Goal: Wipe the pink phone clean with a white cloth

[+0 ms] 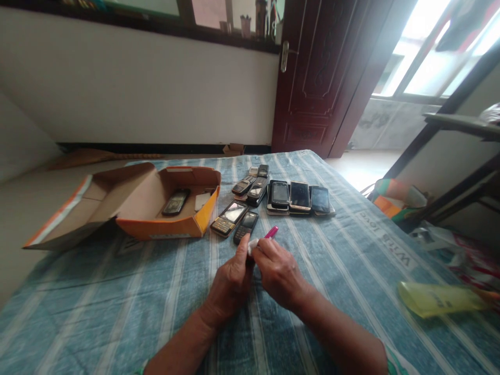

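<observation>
My left hand [233, 271] is closed, thumb pointing up and fingers curled out of sight; what it grips is hidden. My right hand [280, 268] meets it, with its fingers pinched on a small white wad [253, 246], like tissue or cloth. A slim pink object [271, 232] sticks out just beyond the right knuckles; whether it is held or lies there I cannot tell. Right past my fingertips lies a small dark keypad phone [247, 225], with a wider gold-keyed phone [228, 219] to its left.
An open orange cardboard box [164, 229] at left holds a dark phone [176, 202]. Several keypad phones [258, 188] lie behind, and stacked touchscreen phones [300, 196] to their right. A yellow translucent packet [437, 299] lies at the right on the striped blue cloth [344, 291].
</observation>
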Tool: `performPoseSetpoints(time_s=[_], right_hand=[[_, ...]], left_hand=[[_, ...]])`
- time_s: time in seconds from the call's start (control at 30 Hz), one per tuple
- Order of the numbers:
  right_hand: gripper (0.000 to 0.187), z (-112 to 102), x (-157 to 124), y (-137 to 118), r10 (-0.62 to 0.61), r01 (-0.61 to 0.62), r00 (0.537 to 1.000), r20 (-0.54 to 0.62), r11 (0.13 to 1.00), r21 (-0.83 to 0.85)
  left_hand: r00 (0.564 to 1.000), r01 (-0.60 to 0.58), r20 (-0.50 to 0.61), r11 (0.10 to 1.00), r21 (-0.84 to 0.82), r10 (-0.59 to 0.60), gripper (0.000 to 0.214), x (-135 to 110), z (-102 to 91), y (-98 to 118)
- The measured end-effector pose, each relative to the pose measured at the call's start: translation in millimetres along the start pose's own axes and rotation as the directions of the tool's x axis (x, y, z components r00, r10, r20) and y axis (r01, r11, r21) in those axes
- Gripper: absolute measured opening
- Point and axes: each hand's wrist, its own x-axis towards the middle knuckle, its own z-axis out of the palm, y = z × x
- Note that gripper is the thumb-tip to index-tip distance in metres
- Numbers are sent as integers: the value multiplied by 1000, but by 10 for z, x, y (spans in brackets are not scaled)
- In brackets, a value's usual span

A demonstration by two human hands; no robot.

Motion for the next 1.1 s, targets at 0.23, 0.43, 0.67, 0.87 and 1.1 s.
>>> performPoseSetpoints(time_s=[0.23, 0.43, 0.67, 0.87, 1.1], right_hand=[[26, -25, 77, 394, 204, -205, 979, -13, 976, -78], [30, 7, 62, 332, 194, -195, 981, -27, 980, -39], [31, 41, -19, -79, 2, -1, 999, -41, 999, 41], [32, 19, 9, 59, 43, -43, 999, -30, 999, -27], [29, 6, 78, 428, 266, -266, 963, -37, 964, -8]], left_hand=[[1000, -5, 20, 1000, 10, 5, 65, 1, 44, -42], [1000, -15, 5, 1000, -10, 15, 64, 13, 45, -42], [1000, -1, 7, 1000, 14, 0, 59, 5, -12, -4], [1000, -5, -17, 1000, 0, 5, 59, 15, 12, -20], [1000, -5, 22, 1000, 27, 4, 64, 27, 22, -32]])
